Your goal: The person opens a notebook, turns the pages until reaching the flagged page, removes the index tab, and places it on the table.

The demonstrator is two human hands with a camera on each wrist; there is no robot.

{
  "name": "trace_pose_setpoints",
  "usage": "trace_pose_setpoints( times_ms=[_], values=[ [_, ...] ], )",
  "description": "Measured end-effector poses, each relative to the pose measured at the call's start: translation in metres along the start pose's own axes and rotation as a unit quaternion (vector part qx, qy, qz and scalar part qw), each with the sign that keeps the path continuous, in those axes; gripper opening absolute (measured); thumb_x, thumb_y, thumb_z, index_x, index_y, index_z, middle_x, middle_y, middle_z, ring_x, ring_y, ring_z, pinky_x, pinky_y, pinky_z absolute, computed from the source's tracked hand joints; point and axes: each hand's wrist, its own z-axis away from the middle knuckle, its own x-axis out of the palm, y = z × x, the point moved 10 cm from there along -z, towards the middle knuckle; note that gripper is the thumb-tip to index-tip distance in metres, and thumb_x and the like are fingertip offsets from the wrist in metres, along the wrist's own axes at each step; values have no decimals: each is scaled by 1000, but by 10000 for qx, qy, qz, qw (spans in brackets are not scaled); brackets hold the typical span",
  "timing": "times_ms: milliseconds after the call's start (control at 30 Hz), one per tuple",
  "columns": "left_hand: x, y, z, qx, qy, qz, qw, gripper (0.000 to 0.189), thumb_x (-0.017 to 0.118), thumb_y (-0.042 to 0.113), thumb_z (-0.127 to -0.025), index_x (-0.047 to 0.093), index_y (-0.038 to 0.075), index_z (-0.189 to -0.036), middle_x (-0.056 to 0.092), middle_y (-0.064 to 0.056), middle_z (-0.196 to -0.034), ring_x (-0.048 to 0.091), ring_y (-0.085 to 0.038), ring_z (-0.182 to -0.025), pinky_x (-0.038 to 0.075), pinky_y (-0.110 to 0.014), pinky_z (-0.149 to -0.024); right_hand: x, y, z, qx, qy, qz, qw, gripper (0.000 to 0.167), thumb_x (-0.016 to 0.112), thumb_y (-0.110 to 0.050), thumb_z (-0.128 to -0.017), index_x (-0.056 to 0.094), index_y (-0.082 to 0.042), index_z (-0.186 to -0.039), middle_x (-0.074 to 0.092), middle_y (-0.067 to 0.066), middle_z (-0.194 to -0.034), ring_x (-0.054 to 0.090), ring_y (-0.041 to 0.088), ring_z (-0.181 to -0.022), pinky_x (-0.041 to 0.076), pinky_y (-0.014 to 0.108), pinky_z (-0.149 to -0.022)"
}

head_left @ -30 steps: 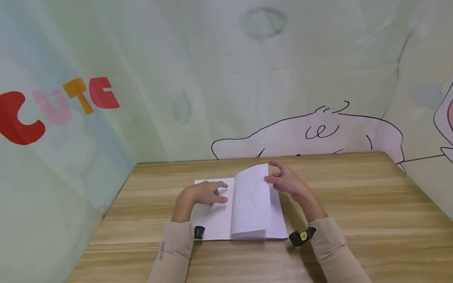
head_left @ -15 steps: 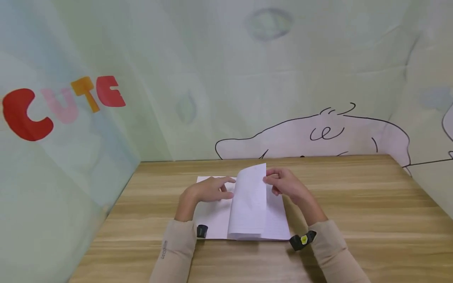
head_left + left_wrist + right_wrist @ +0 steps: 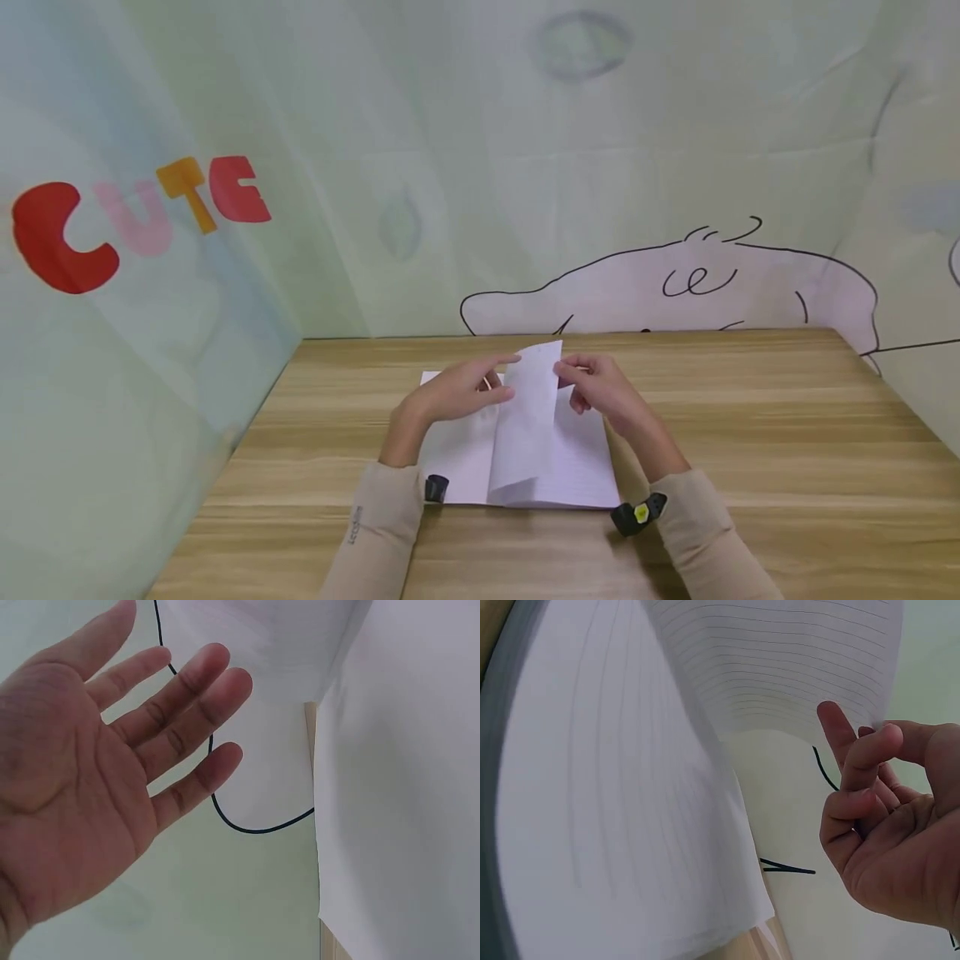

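Observation:
An open notebook (image 3: 581, 467) with white, faintly lined pages lies on the table. One page (image 3: 528, 425) stands raised from it and curves toward the left. At the upper right edge of that page, my right hand (image 3: 600, 387) pinches the paper between thumb and index finger; in the right wrist view the lined side of the raised page (image 3: 795, 652) shows beside it. My left hand (image 3: 457, 390) hovers above the left side, its fingertips by the raised page; whether they touch it I cannot tell. The left wrist view shows the palm (image 3: 75, 772) with loosely extended fingers.
The wood-grain table (image 3: 750, 433) extends around the notebook. Behind it hangs a pale green curtain (image 3: 420, 150) with cartoon outlines and coloured letters. A black strap (image 3: 637, 514) sits at the right wrist and another (image 3: 436, 488) at the left.
My left hand has moved right and up to the raised page. My right hand has closed its thumb and index finger on the page edge, and the page has shifted slightly left.

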Motion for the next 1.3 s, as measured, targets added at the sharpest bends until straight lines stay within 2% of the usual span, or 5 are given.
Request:
trace_pose_setpoints(
  times_ms=[200, 300, 600, 967, 1300],
  values=[
    [4, 12, -6, 311, -21, -114, 9995, 52, 61, 32, -101, 46, 24, -150, 66, 1, -104, 62, -13, -94, 50, -34, -81, 9, 1, 1, 46, -230, -114, 9997, 27, 60, -23, -101, 62, 1, -114, 69, 13, -102, 49, 14, -51, 42, 25, -55],
    [5, 17, -7, 466, 10, -160, 9988, 51, 63, 32, -100, 49, 26, -148, 63, 3, -92, 58, -10, -84, 47, -30, -75, 13, 1, 1, 34, -325, -107, 9994, 27, 60, -23, -101, 62, 0, -116, 70, 13, -104, 47, 14, -50, 41, 25, -54],
    [14, 28, -8, 738, -164, -233, 9969, 52, 65, 34, -99, 50, 28, -149, 33, 9, -62, 31, -5, -58, 30, -25, -59, 26, -2, 5, -111, -757, -115, 9970, 34, 59, -16, -100, 59, 1, -129, 66, 12, -104, 42, 11, -45, 37, 24, -49],
    [13, 27, -5, 623, -205, -231, 9976, 52, 64, 38, -98, 52, 29, -147, 29, 10, -60, 28, -4, -57, 31, -25, -60, 37, -2, 10, -220, -1415, -232, 9894, 38, 53, -11, -101, 54, 2, -136, 70, 18, -110, 41, 10, -46, 37, 23, -50],
    [2, 23, -1, 413, 73, -144, 9990, 41, 70, 47, -92, 64, 34, -131, 36, 10, -60, 34, -5, -57, 33, -25, -57, 49, 0, 16, -233, -2092, -229, 9773, 47, 52, -11, -102, 44, 0, -147, 70, 18, -116, 43, 9, -48, 40, 22, -51]
  ],
)
